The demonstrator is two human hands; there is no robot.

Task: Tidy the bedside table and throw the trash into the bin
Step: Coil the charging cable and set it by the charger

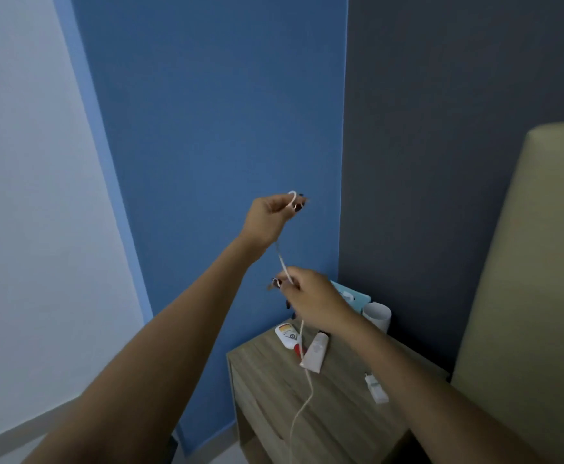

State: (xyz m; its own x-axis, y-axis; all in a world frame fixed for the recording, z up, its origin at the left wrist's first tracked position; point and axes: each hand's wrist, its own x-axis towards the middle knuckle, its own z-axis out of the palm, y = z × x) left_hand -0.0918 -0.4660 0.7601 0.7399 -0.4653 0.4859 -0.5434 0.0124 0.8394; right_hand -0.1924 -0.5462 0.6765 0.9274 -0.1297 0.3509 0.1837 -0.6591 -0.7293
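Cable (302,343) hangs over the surface (340,396), pinched high by the left hand (268,217), lower by the right hand (310,296). Coiling seems underway; next, likely gather the dangling length into loops.

Your wooden bedside table (340,413) carries a white bottle (285,334), a pale tube (315,353), a white charger plug (376,388), a white cup (377,315) and a teal tissue box (352,294) at the back.
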